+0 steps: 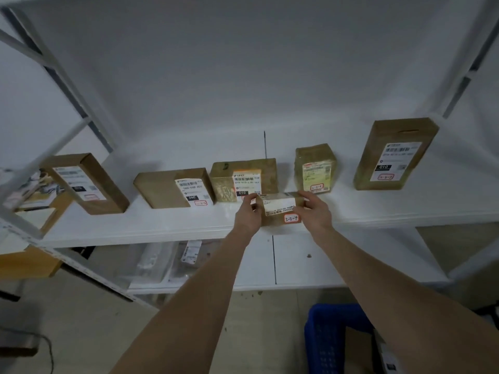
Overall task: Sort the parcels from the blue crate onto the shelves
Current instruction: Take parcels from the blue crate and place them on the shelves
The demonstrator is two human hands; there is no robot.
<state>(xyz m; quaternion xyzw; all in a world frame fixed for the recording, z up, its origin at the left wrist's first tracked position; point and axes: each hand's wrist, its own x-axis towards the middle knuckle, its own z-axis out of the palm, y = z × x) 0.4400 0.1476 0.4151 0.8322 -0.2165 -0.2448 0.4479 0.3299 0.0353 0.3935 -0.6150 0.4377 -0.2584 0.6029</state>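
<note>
A small brown parcel [279, 209] with a white label and an orange-edged tag reading 3-3-4 is held over the front of the white shelf [151, 228]. My left hand [247, 214] grips its left end and my right hand [314, 211] grips its right end. Behind it, several cardboard parcels stand in a row on the shelf: one at the left [89, 183], one [175, 188], a taped one [243, 179], a small taped one [316, 168] and a tall one at the right [394, 155]. The blue crate [329, 338] sits on the floor at the bottom right with a box inside.
A lower shelf [297, 268] holds clear plastic bags [159, 260] at its left. White shelf posts [48, 147] slant across the left side. More boxes [35, 201] lie on a neighbouring rack at the far left. A black cable [48, 349] trails on the floor.
</note>
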